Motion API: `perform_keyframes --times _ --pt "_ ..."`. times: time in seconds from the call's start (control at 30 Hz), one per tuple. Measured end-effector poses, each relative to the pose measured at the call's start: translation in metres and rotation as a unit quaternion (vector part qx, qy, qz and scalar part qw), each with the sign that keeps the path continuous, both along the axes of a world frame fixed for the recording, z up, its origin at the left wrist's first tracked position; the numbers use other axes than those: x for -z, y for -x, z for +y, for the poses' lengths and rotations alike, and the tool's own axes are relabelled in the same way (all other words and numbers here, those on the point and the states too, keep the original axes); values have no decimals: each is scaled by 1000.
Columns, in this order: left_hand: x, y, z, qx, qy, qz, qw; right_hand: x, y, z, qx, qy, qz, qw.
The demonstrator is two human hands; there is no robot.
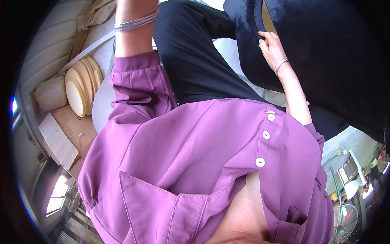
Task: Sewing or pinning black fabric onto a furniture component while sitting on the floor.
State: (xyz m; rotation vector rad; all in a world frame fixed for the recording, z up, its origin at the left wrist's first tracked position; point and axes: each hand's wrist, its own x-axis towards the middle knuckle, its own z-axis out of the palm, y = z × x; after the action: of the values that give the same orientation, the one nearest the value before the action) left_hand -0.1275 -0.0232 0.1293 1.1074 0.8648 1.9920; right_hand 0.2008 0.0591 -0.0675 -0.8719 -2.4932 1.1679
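Note:
My right hand (pixel 272 48) is at the upper right, on a large dark cloth (pixel 317 57) that spreads across that side. Its fingers are bent close together at the cloth's edge, beside a narrow tan strip (pixel 268 19) showing through a gap. They seem to pinch the dark material, though the fingertips are partly hidden. Pale smudges mark the cloth near the top. On the left, my forearm (pixel 136 40), with several thin bangles (pixel 136 22), reaches up past the top edge. The left hand itself is outside the picture.
Stacked round pale wooden-looking discs (pixel 83 85) stand at the left, next to a pale cylindrical block (pixel 50 93). Below them sits an open cardboard box (pixel 67 130). My dark-trousered leg (pixel 191 53) lies between my arms. A fan (pixel 347 221) is at the lower right.

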Motion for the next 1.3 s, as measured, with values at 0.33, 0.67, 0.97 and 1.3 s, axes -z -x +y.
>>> perform_keyframes --times 0.33,0.67,0.97,1.3 --pt "141 -84 90 354 364 523 685 8 6 6 113 176 23 978" --pt "190 -77 125 399 327 562 647 2 0 1 108 169 -8 980" --pt "182 -78 130 435 379 533 619 2 -3 3 68 78 3 995" --pt "188 -79 141 489 374 517 595 -3 -3 5 13 24 -35 999"
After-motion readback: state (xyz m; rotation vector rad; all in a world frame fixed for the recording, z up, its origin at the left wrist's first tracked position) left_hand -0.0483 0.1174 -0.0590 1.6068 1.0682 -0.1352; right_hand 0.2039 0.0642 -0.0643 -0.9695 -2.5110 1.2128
